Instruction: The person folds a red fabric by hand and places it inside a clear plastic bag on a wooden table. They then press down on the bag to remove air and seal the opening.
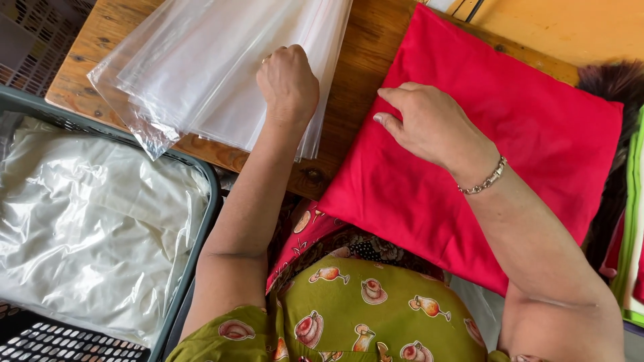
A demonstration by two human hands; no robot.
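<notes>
— Item one, your left hand point(288, 84)?
— Fist pressed together on the stack of clear plastic bags point(201, 74), on the wooden table point(349, 87).
— Item two, your right hand point(429, 124)?
— Fingers spread flat on the folded red cloth point(523, 127), just beside the bags.

The person wears a short-sleeved olive-green top point(355, 315) printed with small cups, pears and pitchers in pink, cream and orange. A silver chain bracelet point(484, 181) circles the right wrist, and a thin ring point(263, 60) shows on a finger of the left hand point(288, 84). Both forearms are bare.
</notes>
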